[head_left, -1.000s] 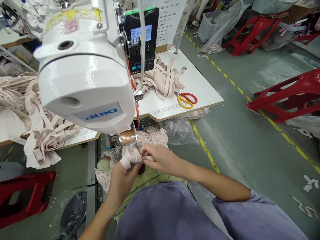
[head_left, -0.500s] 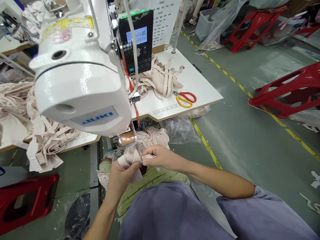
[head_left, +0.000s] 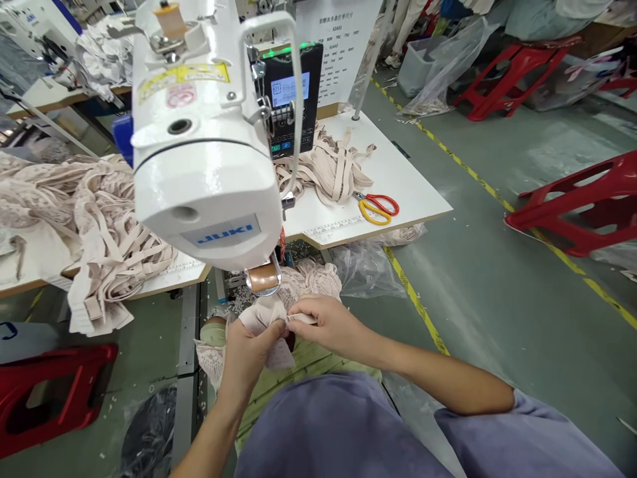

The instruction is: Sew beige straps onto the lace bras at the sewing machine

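Observation:
Just below the head of a white sewing machine [head_left: 209,166], my left hand [head_left: 246,352] and my right hand [head_left: 328,325] meet over my lap. Both are closed on a small beige fabric piece [head_left: 259,317], pinching its edge where the fingertips meet. Beige lace garments [head_left: 308,279] lie bunched under and behind the hands. The machine's shiny metal foot part [head_left: 263,279] hangs right above the fabric.
Piles of beige straps [head_left: 333,166] and lace pieces [head_left: 64,199] lie on the white table [head_left: 408,192]. Red and yellow scissors [head_left: 375,207] rest near its right edge. A control panel [head_left: 291,99] stands behind the machine. Red stools [head_left: 582,206] stand around.
The view has shifted so the machine sits more to the right. Both hands stay together on the fabric piece, working its edge with small finger moves.

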### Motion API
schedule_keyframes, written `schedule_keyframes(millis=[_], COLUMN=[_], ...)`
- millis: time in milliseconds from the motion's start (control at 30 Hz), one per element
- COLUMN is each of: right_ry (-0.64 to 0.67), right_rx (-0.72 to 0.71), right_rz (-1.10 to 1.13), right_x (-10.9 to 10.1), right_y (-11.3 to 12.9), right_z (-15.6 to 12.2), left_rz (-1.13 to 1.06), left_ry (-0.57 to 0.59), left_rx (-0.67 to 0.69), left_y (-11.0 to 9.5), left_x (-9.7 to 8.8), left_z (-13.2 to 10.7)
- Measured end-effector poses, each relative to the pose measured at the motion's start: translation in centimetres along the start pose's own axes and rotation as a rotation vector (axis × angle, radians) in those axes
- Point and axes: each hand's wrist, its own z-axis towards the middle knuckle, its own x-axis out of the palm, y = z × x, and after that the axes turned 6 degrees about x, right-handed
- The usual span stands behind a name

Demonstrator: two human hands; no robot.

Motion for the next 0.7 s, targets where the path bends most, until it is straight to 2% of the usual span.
schedule_keyframes(millis=[100,167,300,367,433,467,533,600,700], right_ry=[0.008,0.100,0.264,0.367,0.472,0.495,0.458,0.376,0.290], right_rx=[-0.032,0.046,0.213,0.224,0.204,0.174,0.084,-0.021,-0.118], right_rz=[-0.025,0.113,0.384,0.441,0.394,0.314,0.073,-0.159,-0.357], right_x=[-0.5,-1.3,-3.2,-4.0,-4.7,-5.0,-5.6,-5.9,-6.1], right_y=[0.4,0.6,1.7,2.8,4.0,4.7,5.8,6.5,6.8], right_z=[0.3,0.6,2.0,3.0,4.3,5.1,6.6,7.9,8.8], left_rz=[0.009,-0.072,-0.491,-0.617,-0.596,-0.532,-0.301,0.077,0.678], left_ry=[0.004,-0.031,-0.182,-0.103,0.004,0.015,-0.050,-0.079,0.026], left_rx=[0.006,0.041,0.175,0.190,0.234,0.297,0.500,0.716,0.949], left_y=[-0.6,-0.5,1.2,2.1,2.3,2.2,1.7,1.1,0.8], left_x=[0.1,-0.1,-0.2,0.0,0.0,-0.2,-1.3,-2.9,-5.4], left_z=[-0.6,-1.2,-2.2,-2.7,-2.8,-2.7,-2.2,-1.1,1.0])
